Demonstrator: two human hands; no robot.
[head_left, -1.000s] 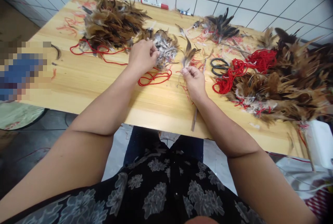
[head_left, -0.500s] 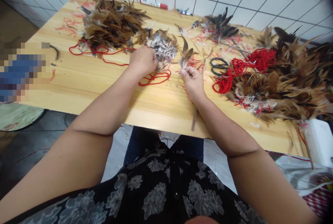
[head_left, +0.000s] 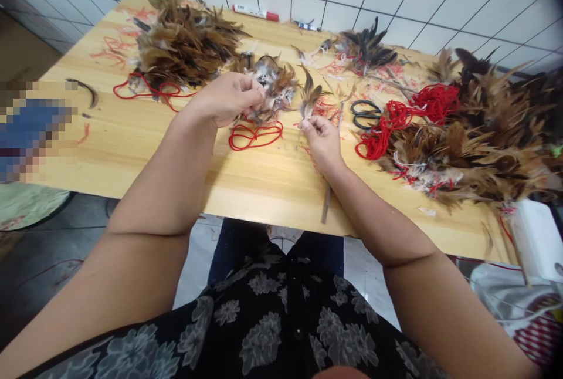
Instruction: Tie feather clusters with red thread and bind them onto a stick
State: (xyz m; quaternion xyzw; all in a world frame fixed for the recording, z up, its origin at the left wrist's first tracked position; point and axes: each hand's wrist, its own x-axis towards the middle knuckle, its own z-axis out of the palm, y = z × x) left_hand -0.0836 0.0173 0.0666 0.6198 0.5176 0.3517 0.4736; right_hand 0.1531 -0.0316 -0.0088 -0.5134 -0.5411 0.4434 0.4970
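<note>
Left hand (head_left: pixel 229 98) has drawn back slightly, fingers pinched at the feather heap (head_left: pixel 275 83), seemingly gripping some. Right hand (head_left: pixel 324 137) pinches a small tuft (head_left: pixel 308 97) upright over the table (head_left: pixel 132 144). Tied bundles (head_left: pixel 461 150) lie right; a loose pile (head_left: pixel 185 50) is untied.

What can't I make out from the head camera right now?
Head view:
Left hand: its back hides what the fingers pinch at the feather clump.
Right hand: the stems of its feather bunch are covered by the fingers.
Left edge: a pixelated patch masks the table there.
White box: cut by the right edge.
</note>
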